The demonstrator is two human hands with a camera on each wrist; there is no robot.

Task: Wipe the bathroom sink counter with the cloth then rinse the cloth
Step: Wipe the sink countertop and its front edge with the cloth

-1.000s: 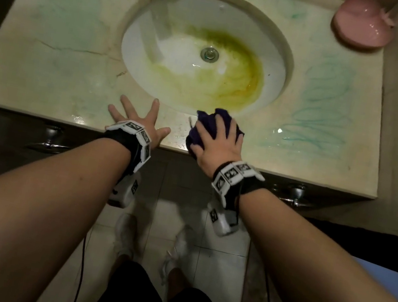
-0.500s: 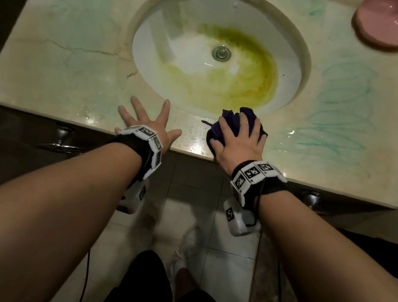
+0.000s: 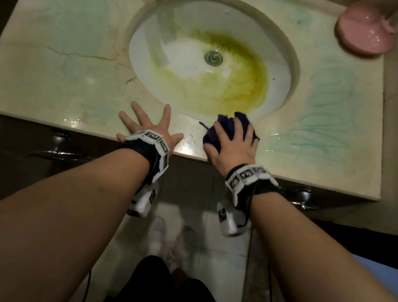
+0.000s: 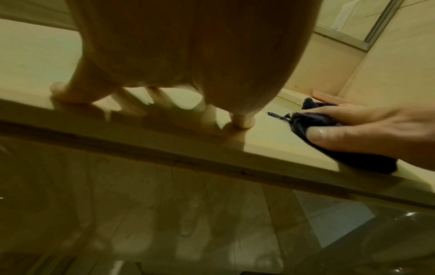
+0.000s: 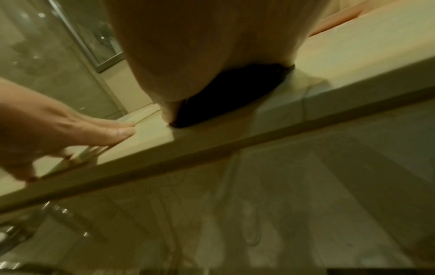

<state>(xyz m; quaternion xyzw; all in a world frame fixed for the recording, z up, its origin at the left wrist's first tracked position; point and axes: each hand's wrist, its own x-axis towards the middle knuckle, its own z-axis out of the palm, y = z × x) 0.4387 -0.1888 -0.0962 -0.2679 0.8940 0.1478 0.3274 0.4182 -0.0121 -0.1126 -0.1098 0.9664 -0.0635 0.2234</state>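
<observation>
Right hand (image 3: 234,145) grasped the purple cloth (image 3: 223,128) on the tabletop (image 3: 47,70) near the sink (image 3: 209,54); left hand (image 3: 151,126) lay flat, fingers spread.

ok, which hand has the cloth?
The right hand, pressing the bunched dark purple cloth onto the counter's front edge. The left hand lies flat, fingers spread, holding nothing.

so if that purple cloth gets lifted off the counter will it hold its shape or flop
Probably flop: the purple cloth lies bunched in soft folds under the right hand, a loose strand trailing. Likely damp and heavier, since the counter beside it glistens with droplets.
</observation>
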